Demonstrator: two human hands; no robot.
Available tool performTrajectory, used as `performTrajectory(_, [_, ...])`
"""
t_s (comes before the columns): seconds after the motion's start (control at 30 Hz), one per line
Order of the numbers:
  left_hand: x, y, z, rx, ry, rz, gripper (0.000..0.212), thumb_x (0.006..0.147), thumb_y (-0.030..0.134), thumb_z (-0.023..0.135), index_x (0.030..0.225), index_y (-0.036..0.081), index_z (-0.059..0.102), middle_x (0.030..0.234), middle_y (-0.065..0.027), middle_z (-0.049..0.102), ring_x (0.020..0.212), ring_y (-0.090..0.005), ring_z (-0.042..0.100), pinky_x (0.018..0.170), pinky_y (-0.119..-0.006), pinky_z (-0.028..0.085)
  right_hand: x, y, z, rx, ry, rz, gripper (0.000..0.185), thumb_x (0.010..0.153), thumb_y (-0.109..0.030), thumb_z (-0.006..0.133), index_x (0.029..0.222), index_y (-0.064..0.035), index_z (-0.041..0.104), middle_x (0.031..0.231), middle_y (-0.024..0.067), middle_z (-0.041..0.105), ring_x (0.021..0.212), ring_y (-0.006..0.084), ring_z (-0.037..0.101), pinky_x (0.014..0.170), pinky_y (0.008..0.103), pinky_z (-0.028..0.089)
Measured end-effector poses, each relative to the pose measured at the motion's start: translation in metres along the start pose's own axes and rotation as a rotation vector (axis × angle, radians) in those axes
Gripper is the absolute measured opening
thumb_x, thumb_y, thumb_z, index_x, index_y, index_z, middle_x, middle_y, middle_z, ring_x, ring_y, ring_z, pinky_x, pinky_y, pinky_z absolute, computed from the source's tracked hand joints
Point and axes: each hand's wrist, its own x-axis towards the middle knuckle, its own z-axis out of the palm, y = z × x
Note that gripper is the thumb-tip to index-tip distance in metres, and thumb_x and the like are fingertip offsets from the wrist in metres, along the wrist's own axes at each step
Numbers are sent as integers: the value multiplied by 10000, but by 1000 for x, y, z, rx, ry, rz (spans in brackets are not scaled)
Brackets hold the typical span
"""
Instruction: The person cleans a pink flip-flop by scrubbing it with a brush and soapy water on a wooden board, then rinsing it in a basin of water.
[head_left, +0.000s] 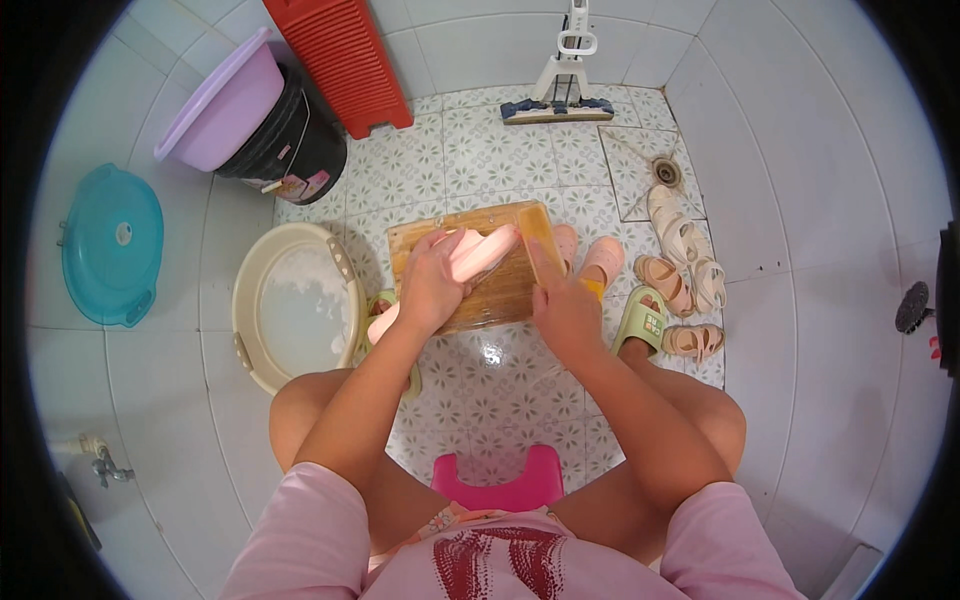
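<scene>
On the tiled floor before me lies a wet wooden board (510, 300). My left hand (433, 285) is closed around a long pale pink item (486, 253) lying over the board; whether it is a folded cloth or a soft shoe I cannot tell. A part of the same colour shows below that wrist. My right hand (566, 319) grips a long yellowish block (540, 232), a brush or a soap bar, at the board's right side, close to the pink item's end. Its underside is hidden. A pair of pink clogs (604, 260) stands just right of the board.
A beige basin (244, 300) of cloudy water stands left. Behind it are a black bucket (319, 161) with a purple basin (247, 112) and a red plastic stool (345, 67). A sponge mop (559, 109) leans at the back wall. Sandals (694, 341) and a floor drain (666, 172) are right.
</scene>
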Motion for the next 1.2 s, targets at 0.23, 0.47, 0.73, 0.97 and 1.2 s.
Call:
performTrajectory(0.23, [1, -10, 2, -91, -30, -4, 761, 602, 6, 813, 1319, 67, 568, 1339, -165, 517, 1204, -331, 524, 1023, -361, 444, -24, -28, -6, 41, -193, -184, 640, 865, -108, 585, 1447, -311, 414, 800, 168, 567, 605, 346, 599, 553, 450, 492])
performTrajectory(0.47, [0, -15, 1, -146, -60, 7, 762, 630, -4, 800, 1344, 74, 548, 1384, -162, 485, 1232, -318, 511, 1034, -357, 432, -17, -16, 6, 8, -151, -145, 634, 862, -111, 589, 1439, -312, 420, 785, 166, 564, 614, 335, 603, 551, 444, 494])
performTrajectory(0.73, [1, -5, -4, -92, -101, -32, 794, 618, -6, 812, 1357, 96, 542, 1389, -160, 484, 1239, -318, 505, 1040, -356, 425, 0, -1, -2, 47, -29, 33, 642, 856, -108, 588, 1444, -293, 410, 821, 182, 587, 648, 374, 613, 577, 470, 502])
performTrajectory(0.97, [4, -25, 6, -184, -69, -16, 769, 623, -17, 802, 1344, 91, 555, 1384, -175, 481, 1248, -318, 499, 1042, -349, 422, -26, -31, -2, 16, -207, -188, 631, 865, -134, 593, 1441, -321, 416, 774, 161, 573, 591, 338, 597, 530, 454, 488])
performTrajectory(1.2, [2, -3, -5, -162, -103, -73, 785, 612, -22, 810, 1346, 80, 550, 1391, -157, 478, 1240, -309, 507, 1051, -345, 420, -13, -15, 1, 16, -108, -107, 607, 876, -138, 587, 1438, -299, 425, 755, 176, 571, 567, 338, 593, 517, 452, 486])
